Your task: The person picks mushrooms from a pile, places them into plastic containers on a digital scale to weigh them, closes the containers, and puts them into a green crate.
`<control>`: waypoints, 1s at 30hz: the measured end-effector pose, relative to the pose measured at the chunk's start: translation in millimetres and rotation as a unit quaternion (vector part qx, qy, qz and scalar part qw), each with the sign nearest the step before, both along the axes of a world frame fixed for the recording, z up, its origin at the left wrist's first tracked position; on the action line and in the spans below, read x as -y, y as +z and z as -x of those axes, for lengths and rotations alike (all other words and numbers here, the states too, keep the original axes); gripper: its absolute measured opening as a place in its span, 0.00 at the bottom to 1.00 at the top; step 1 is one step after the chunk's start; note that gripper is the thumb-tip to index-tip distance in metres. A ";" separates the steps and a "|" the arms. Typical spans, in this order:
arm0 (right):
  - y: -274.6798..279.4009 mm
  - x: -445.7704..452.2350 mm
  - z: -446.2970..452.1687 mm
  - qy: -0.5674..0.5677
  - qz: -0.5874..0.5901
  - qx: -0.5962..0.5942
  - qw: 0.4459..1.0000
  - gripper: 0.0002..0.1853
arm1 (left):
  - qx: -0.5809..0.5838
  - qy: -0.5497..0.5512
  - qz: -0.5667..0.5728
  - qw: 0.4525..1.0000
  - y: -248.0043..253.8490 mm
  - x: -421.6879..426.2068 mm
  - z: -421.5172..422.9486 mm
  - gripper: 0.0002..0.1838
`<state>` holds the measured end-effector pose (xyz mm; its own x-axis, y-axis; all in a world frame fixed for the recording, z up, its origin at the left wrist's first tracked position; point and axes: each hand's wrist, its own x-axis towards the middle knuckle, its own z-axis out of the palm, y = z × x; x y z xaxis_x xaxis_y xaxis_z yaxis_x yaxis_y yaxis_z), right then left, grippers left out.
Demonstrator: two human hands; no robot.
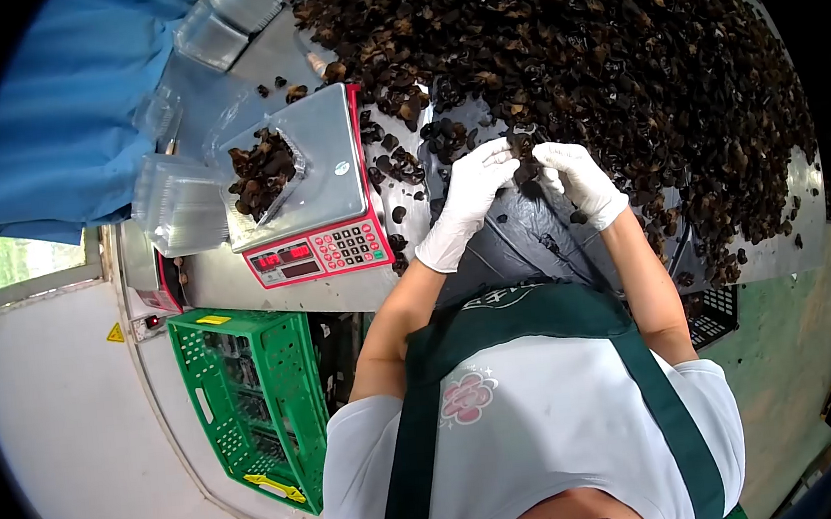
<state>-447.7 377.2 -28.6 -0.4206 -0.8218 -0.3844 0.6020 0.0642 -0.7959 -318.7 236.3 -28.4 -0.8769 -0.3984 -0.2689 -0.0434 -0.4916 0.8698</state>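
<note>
Both of my hands wear white gloves and meet near the front edge of the big heap of dark mushroom pieces (pixel 595 56). My left hand (pixel 476 187) has its fingers pinched on a dark mushroom piece (pixel 525 156). The same piece is held from the other side by my right hand (pixel 578 178), its fingers bent together. To the left, a red-framed scale (pixel 325 183) bears a clear plastic tray (pixel 283 194) with brown mushroom pieces (pixel 262 174) in it. The scale's red digits are lit but too small to read surely.
Stacked clear trays (pixel 176 203) stand left of the scale, with more (pixel 218 30) farther back. A green crate (pixel 250 402) is below the table's left front edge. Scattered pieces lie between scale and heap. A blue curtain (pixel 66 102) hangs at the far left.
</note>
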 end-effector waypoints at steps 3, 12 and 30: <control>-0.6 -9.4 0.6 0.006 -0.011 -0.014 1.000 0.09 | 0.016 -0.024 -0.041 0.999 0.2 -0.9 -1.1 0.19; 33.9 -207.1 32.3 0.033 -0.234 -0.174 0.956 0.14 | 0.131 0.128 0.394 0.901 -31.6 87.9 -26.7 0.18; 3.8 -68.3 5.2 0.144 -0.236 -0.453 0.848 0.10 | 0.138 0.155 0.584 0.785 -46.6 92.5 -19.2 0.14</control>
